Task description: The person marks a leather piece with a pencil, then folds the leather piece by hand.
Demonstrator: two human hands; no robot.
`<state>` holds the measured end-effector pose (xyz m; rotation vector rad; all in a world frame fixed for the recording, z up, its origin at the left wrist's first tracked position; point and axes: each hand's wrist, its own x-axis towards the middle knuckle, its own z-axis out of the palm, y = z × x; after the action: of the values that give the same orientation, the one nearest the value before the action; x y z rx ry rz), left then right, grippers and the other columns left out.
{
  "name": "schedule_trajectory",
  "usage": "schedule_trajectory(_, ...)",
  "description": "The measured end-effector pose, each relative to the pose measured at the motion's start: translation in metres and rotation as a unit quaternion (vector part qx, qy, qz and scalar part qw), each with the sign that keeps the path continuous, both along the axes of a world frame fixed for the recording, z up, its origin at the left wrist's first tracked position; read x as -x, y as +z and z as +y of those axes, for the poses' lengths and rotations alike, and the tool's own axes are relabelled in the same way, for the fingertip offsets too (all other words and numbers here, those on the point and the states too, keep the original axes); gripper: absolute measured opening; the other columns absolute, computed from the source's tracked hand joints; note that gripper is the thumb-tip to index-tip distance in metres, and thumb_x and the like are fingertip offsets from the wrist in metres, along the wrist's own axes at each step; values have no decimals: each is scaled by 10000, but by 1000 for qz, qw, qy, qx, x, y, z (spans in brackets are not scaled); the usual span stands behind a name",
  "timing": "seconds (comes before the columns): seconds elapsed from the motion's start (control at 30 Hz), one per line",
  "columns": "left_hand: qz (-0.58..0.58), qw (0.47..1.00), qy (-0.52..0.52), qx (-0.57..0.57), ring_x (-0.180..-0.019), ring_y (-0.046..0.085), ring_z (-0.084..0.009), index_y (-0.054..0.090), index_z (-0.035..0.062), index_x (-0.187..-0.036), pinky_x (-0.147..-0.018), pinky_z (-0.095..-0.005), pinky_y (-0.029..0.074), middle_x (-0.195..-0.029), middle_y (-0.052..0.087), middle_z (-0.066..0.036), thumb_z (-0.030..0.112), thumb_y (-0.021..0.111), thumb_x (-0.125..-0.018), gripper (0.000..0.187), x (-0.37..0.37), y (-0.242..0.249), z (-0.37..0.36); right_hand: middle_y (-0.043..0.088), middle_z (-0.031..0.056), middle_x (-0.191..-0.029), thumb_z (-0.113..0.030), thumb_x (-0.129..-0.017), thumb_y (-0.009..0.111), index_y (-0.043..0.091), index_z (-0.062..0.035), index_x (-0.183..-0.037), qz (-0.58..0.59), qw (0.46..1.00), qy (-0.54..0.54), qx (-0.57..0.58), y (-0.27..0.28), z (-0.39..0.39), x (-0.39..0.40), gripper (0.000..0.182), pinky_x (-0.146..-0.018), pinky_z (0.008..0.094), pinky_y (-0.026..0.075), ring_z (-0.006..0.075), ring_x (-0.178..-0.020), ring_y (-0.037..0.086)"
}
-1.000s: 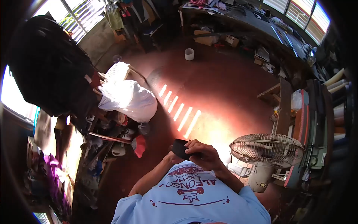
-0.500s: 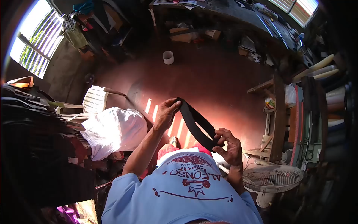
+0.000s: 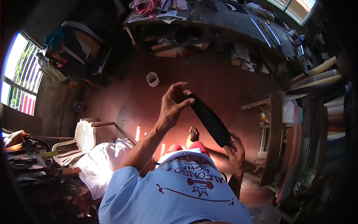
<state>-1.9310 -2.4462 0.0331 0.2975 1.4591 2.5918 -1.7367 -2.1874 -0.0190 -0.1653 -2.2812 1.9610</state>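
A black band (image 3: 210, 121) of soft-looking material stretches slantwise between my two hands, above the red floor. My left hand (image 3: 174, 106) pinches its upper end between thumb and fingers, with some fingers raised. Lower down and to the right, my right hand (image 3: 235, 151) grips the other end. The band looks nearly flat, with its sides close together. Below the hands are the light blue printed shirt (image 3: 190, 183) and a foot in a sandal (image 3: 192, 135).
A white cylinder (image 3: 152, 79) stands on the floor ahead. At left are a woven-back chair (image 3: 86, 134) and a white cloth bundle (image 3: 102, 164). A cluttered workbench (image 3: 223, 16) spans the back. Wooden frames (image 3: 271, 138) and a fan (image 3: 264, 215) are at right.
The view has shifted forward and turned a little. The band has gone from an open loop to a nearly flat strip, with both hands still on it. One foot now shows farther forward.
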Motion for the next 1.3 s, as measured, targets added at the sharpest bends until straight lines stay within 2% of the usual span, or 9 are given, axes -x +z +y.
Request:
schedule_trajectory(0.07, 17, 1000, 1, -3, -941, 644, -131, 534, 41, -1272, -872, -272, 536, -990, 649, -36, -54, 771, -792, 543, 43, 13, 28, 623, 84, -976, -127, -871, 756, 632, 49, -1004, -40, 999, 23, 7, 6, 34, 48, 253, -688, 214, 485, 107, -814, 597)
schedule_trajectory(0.1, 23, 1000, 11, 11, -936, 643, -128, 526, 42, -1279, -870, -271, 534, -987, 648, -34, -34, 789, -782, 567, 62, 18, 41, 578, 9, -780, -135, -869, 760, 629, 42, -1004, -67, 997, 6, -26, 24, 40, 70, 257, -618, 201, 416, 50, -684, 510)
schedule_trajectory(0.2, 27, 995, 35, 84, -934, 645, -126, 528, 44, -1277, -860, -273, 538, -979, 647, -32, -20, 802, -772, 578, 120, 27, 76, 542, -6, -750, -134, -874, 753, 621, 42, -1029, -43, 995, -27, -89, 6, 80, 121, 270, -584, 213, 382, 36, -641, 448)
schedule_trajectory(0.23, 28, 995, 33, 85, -935, 640, -122, 530, 48, -1276, -858, -271, 538, -978, 644, -29, -16, 805, -769, 581, 141, 28, 87, 604, 17, -770, -128, -889, 732, 608, 40, -1040, -14, 991, -17, -134, 7, 91, 141, 257, -614, 215, 431, 50, -676, 529)
schedule_trajectory(0.37, 8, 997, 20, 71, -934, 630, -115, 536, 51, -1267, -856, -265, 538, -972, 637, -23, -17, 810, -762, 579, 221, 21, 132, 690, 133, -972, -55, -909, 671, 577, 25, -1032, -43, 999, -25, 18, 4, 121, 216, 175, -848, 294, 533, 146, -878, 665)
schedule_trajectory(0.6, -21, 998, -54, -17, -941, 625, -107, 541, 43, -1254, -860, -250, 542, -990, 627, -24, -52, 795, -762, 562, 392, 1, 209, 701, 122, -905, -40, -909, 665, 579, 10, -990, -24, 993, -104, 51, -14, 180, 367, 129, -813, 306, 546, 157, -796, 673)
schedule_trajectory(0.93, -34, 998, -49, 5, -894, 619, -87, 573, 32, -1196, -832, -236, 539, -960, 629, -11, -81, 773, -767, 487, 595, 21, 326, 683, 117, -859, 1, -891, 664, 574, -1, -971, -19, 972, -175, 156, -11, 272, 547, 120, -747, 301, 555, 166, -767, 674)
schedule_trajectory(1.07, -12, 996, -18, 82, -836, 632, -98, 617, 24, -1125, -762, -239, 535, -900, 655, -19, -65, 738, -807, 352, 696, -10, 374, 655, 112, -840, 26, -888, 652, 550, 2, -1015, -53, 966, -199, 156, 1, 330, 639, 164, -724, 293, 552, 175, -759, 667)
schedule_trajectory(1.3, -169, 983, 66, 13, -804, 645, -128, 651, 43, -1031, -689, -247, 523, -919, 667, -28, -3, 721, -859, 191, 810, -79, 446, 660, 116, -879, 21, -902, 638, 531, 23, -1135, -54, 968, -195, 149, 19, 434, 800, 256, -694, 275, 563, 164, -758, 669)
